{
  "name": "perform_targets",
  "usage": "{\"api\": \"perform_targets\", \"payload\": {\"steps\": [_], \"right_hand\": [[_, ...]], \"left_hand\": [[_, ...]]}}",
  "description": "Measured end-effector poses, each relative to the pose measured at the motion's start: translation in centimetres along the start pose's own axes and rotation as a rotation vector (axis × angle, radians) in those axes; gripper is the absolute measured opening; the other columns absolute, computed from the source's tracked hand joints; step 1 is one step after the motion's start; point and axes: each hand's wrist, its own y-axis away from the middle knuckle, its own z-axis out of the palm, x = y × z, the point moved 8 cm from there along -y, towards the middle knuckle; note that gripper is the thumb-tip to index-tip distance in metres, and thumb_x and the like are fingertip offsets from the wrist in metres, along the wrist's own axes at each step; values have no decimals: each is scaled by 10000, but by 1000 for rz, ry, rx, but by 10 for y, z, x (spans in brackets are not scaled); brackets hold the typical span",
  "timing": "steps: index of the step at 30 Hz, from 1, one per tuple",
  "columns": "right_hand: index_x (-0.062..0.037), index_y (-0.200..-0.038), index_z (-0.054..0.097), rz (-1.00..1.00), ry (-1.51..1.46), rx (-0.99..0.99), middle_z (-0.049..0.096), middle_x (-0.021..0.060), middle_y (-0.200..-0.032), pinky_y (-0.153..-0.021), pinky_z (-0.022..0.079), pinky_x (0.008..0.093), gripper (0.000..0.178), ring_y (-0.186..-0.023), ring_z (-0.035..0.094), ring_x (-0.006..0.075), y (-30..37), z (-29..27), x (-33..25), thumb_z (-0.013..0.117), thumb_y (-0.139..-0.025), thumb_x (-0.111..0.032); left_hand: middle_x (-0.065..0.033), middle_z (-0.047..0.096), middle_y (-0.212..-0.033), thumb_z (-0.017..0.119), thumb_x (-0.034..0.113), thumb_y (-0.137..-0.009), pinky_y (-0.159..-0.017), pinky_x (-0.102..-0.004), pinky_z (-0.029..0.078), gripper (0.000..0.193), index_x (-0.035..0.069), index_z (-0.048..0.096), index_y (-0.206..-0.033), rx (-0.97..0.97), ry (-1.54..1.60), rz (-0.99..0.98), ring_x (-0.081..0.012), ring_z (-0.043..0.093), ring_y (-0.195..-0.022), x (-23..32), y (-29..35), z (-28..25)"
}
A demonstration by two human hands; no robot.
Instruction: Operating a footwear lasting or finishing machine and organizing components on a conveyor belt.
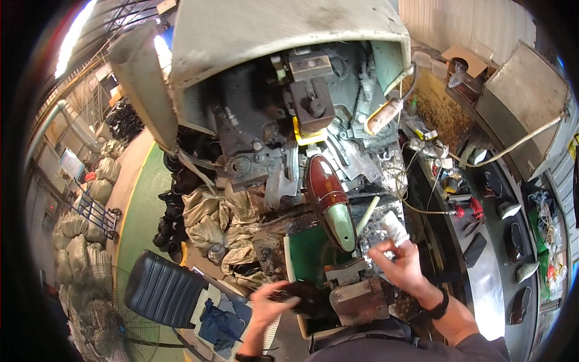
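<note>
In the lower middle, my left hand [268,304] is closed on the near-left end of a dark, glossy shoe upper [310,298], partly blurred and hidden. To the right, my right hand [401,265] is raised with thumb and fingers apart. White wrapping [395,228] covers its fingers, and I see nothing gripped in it. Ahead of both hands a reddish-brown shoe upper [325,181] sits on a pale green last [342,226], toe pointing into the machine [310,96]. A worn padded block [359,301] stands between my hands, close to my body.
A pale stick [368,215] lies beside the last. A cylindrical handpiece [384,116] hangs on a cable at the machine's right. Along the right, a rack [487,283] carries several shoes. Left are a black chair [166,289], a fan [123,326] and cloth sacks [205,211].
</note>
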Motion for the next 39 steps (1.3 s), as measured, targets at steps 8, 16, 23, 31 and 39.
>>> {"api": "perform_targets", "payload": {"steps": [8, 16, 23, 31, 39], "right_hand": [[-76, -1572, 346, -159, -5, -585, 416, 164, -1580, -1170, 362, 407, 1017, -1431, 441, 316, 38, 57, -99, 918, -747, -241], [73, -1466, 355, -457, 306, 11, 535, 298, -1357, -1160, 369, 544, 950, -1277, 523, 481, 85, -68, -142, 843, -784, -373], [49, -1435, 472, 140, -17, 437, 697, 208, -1174, -933, 555, 382, 799, -1098, 678, 276, 200, -206, -66, 825, -814, -310], [-86, -1090, 664, 363, -798, 1611, 673, 65, -910, -644, 558, 351, 277, -760, 663, 186, 546, -402, 89, 748, -894, -264], [-61, -1373, 454, 442, -519, 2269, 610, 199, -1212, -776, 593, 523, 594, -957, 682, 354, 866, -621, 119, 670, -963, -432]], "left_hand": [[-105, 722, -1087, 542, 385, -1018, -890, -412, 556, 411, 23, 654, -1178, 260, 1070, 118, -251, 692, -983, 137, -47, -77], [-88, 708, -1170, 650, 388, -967, -953, -419, 520, 389, 77, 666, -1201, -215, 1194, -69, -259, 666, -1073, 221, -92, 108], [-131, 603, -1357, 537, 488, -1002, -1060, -435, 464, 591, 20, 551, -1363, -515, 921, -245, -270, 583, -1241, 267, -9, 309], [-167, 688, -1100, 616, 87, -996, -908, -365, 576, 285, -19, 609, -1261, -990, 343, -240, -250, 692, -976, 204, 92, 533], [-171, 711, -1116, 676, 155, -977, -886, -327, 568, 395, -43, 592, -1309, -1716, -161, -91, -224, 709, -1000, 231, 313, 741]]}}
